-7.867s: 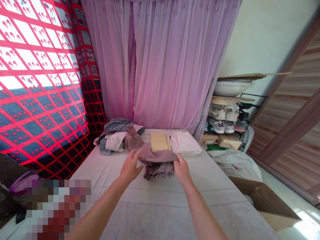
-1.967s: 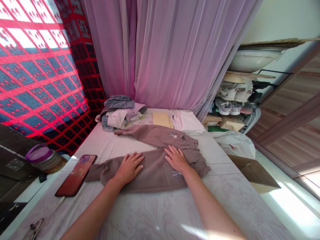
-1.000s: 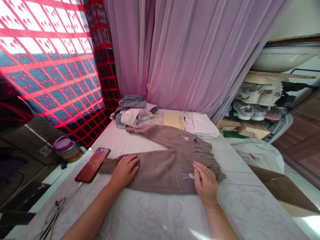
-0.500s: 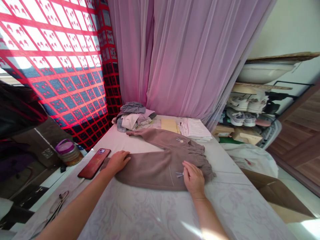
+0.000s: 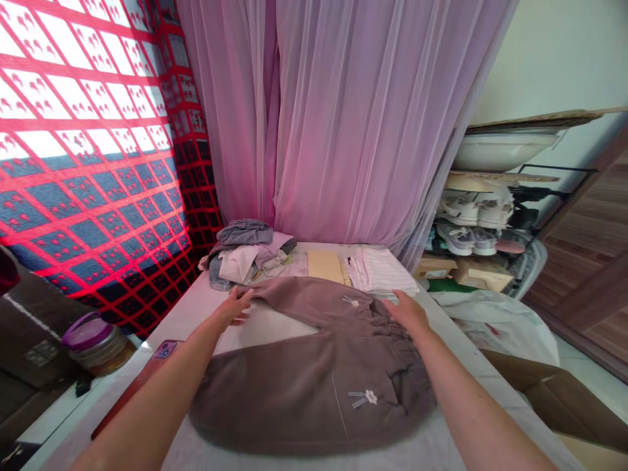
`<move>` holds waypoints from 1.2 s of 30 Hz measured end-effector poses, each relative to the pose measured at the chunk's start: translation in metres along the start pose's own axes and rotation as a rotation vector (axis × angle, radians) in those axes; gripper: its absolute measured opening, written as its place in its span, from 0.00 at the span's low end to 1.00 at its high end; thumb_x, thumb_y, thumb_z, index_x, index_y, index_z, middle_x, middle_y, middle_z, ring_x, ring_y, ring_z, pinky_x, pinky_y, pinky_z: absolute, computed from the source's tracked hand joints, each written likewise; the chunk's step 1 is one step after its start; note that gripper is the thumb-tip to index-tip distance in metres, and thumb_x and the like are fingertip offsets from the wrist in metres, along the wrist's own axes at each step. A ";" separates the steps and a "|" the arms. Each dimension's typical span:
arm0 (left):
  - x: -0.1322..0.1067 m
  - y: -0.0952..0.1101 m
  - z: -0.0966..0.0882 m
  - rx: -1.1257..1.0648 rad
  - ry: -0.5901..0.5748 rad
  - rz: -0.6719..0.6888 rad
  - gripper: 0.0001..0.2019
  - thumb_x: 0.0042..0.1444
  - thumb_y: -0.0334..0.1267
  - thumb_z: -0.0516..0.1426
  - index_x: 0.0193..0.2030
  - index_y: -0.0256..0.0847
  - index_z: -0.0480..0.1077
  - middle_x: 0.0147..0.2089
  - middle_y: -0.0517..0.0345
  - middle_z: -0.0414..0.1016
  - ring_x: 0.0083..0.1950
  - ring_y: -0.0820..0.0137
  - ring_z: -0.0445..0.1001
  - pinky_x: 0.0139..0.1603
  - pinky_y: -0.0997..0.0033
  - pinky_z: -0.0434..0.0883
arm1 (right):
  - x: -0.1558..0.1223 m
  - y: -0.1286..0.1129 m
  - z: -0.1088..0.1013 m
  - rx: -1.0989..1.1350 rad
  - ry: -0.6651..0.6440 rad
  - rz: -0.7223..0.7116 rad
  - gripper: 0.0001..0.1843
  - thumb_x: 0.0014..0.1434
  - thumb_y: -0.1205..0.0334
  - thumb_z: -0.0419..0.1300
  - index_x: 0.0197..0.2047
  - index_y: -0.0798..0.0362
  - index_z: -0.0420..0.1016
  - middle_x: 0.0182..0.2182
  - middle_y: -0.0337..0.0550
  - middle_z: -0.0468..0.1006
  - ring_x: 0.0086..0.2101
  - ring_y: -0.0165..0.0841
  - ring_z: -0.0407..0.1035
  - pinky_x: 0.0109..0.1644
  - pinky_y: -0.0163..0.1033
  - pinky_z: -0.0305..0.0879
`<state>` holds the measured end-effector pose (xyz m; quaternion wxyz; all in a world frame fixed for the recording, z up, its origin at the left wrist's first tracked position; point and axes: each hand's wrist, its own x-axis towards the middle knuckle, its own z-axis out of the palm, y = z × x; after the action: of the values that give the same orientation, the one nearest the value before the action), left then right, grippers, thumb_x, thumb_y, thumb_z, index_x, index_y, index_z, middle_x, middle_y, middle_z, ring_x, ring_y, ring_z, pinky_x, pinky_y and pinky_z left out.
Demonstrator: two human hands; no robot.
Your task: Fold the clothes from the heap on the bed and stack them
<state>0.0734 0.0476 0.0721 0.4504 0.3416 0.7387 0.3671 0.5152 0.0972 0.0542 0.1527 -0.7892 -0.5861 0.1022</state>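
Mauve-brown fleece trousers lie spread on a pale bed sheet, with a small flower ornament near the pocket. My left hand rests with fingers apart at the cuff of the far trouser leg. Across the ruffled waistband at the far right lies my right hand, its fingers also apart. The nearer leg looks bunched and rounded, and its cuff is hidden. A strip of sheet shows between the legs.
Behind the trousers sit a clothes pile, a tan flat item and folded striped cloth. A red phone lies partly under my left forearm. A purple-lidded jar stands left, with a shoe rack and cardboard box right.
Both hands have moved from the near trouser leg and cuffs to the far side. The nearer leg has shifted and bunched toward me, and a wider strip of sheet shows.
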 end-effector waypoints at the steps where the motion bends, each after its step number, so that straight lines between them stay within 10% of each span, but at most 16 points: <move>1: 0.008 0.002 0.005 -0.062 0.001 -0.014 0.40 0.54 0.56 0.57 0.69 0.48 0.46 0.46 0.48 0.76 0.28 0.71 0.75 0.26 0.72 0.70 | 0.006 0.002 0.003 -0.014 -0.050 0.015 0.31 0.56 0.47 0.56 0.59 0.53 0.67 0.44 0.49 0.79 0.40 0.39 0.74 0.42 0.40 0.66; 5: 0.031 0.001 0.027 -0.198 0.013 0.012 0.29 0.56 0.46 0.58 0.63 0.45 0.57 0.45 0.51 0.75 0.28 0.75 0.74 0.27 0.76 0.71 | 0.002 0.004 0.012 -0.135 -0.150 -0.059 0.25 0.53 0.48 0.59 0.53 0.48 0.74 0.44 0.46 0.79 0.41 0.40 0.73 0.41 0.38 0.64; 11: 0.040 0.009 0.019 -0.489 0.042 0.389 0.26 0.45 0.35 0.63 0.54 0.46 0.68 0.45 0.60 0.74 0.34 0.77 0.73 0.31 0.81 0.71 | -0.025 -0.002 -0.010 -0.177 0.173 -0.270 0.12 0.57 0.55 0.55 0.41 0.46 0.76 0.41 0.41 0.77 0.38 0.34 0.71 0.36 0.35 0.59; 15: 0.051 0.048 -0.004 -0.606 0.118 0.655 0.28 0.40 0.34 0.63 0.52 0.47 0.70 0.45 0.60 0.74 0.37 0.75 0.73 0.29 0.82 0.70 | -0.008 -0.012 -0.035 -0.207 0.308 -0.126 0.15 0.59 0.52 0.54 0.44 0.48 0.75 0.42 0.44 0.75 0.37 0.36 0.70 0.35 0.37 0.59; 20: 0.070 0.077 -0.002 -0.416 0.028 0.612 0.35 0.47 0.35 0.60 0.63 0.54 0.60 0.57 0.58 0.70 0.45 0.72 0.74 0.33 0.78 0.73 | 0.029 -0.023 -0.035 -0.218 0.245 0.030 0.21 0.59 0.50 0.54 0.52 0.50 0.73 0.46 0.51 0.73 0.40 0.41 0.71 0.38 0.41 0.63; 24: 0.072 0.046 0.010 -0.039 0.049 0.448 0.41 0.51 0.40 0.58 0.70 0.53 0.46 0.60 0.53 0.69 0.51 0.67 0.73 0.41 0.70 0.74 | 0.019 -0.021 -0.016 -0.121 0.271 -0.047 0.27 0.58 0.56 0.56 0.61 0.52 0.65 0.55 0.54 0.68 0.42 0.41 0.71 0.43 0.42 0.65; 29: 0.035 -0.021 -0.001 0.574 -0.054 0.443 0.20 0.52 0.49 0.54 0.48 0.43 0.75 0.46 0.54 0.79 0.47 0.62 0.75 0.46 0.68 0.69 | -0.051 -0.018 0.018 0.111 0.306 -0.349 0.17 0.60 0.59 0.51 0.49 0.48 0.75 0.49 0.44 0.75 0.39 0.33 0.72 0.45 0.38 0.66; 36: -0.044 -0.061 -0.022 0.926 -0.185 0.496 0.15 0.55 0.48 0.51 0.38 0.45 0.75 0.39 0.57 0.80 0.40 0.66 0.75 0.38 0.72 0.65 | -0.091 -0.080 0.039 0.004 0.058 -0.577 0.15 0.63 0.61 0.50 0.44 0.44 0.79 0.42 0.39 0.79 0.43 0.33 0.71 0.47 0.35 0.63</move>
<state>0.0585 -0.0250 0.0459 0.2156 0.6999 0.6776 0.0665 0.4038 0.0368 0.0450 0.1937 -0.5921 -0.7816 0.0329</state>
